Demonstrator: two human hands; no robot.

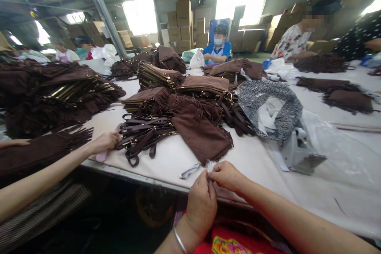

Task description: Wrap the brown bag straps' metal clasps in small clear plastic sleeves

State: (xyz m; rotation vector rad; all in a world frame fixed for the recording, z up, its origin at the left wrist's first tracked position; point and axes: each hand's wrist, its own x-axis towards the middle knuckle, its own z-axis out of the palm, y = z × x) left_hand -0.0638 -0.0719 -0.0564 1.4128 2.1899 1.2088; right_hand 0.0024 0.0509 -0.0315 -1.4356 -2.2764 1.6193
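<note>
At the table's front edge my left hand (204, 196), with a metal bangle at the wrist, is closed with its thumb on top. My right hand (226, 174) pinches close against it, the fingertips of both nearly meeting. Between them shows a small whitish, translucent bit, too small to name. Just beyond lies a dark brown fringed suede pouch (201, 133), its near corner at my fingertips. Beside that corner rests a small grey-and-white strip (190, 170).
Dark straps (145, 131) with metal clips lie left of the pouch. A co-worker's hand (107, 143) reaches in there. Behind are stacked zipped pouches (157, 75). To the right stand a grey knitted ring (270, 107) and a tape dispenser (302, 154). Several people sit around the table.
</note>
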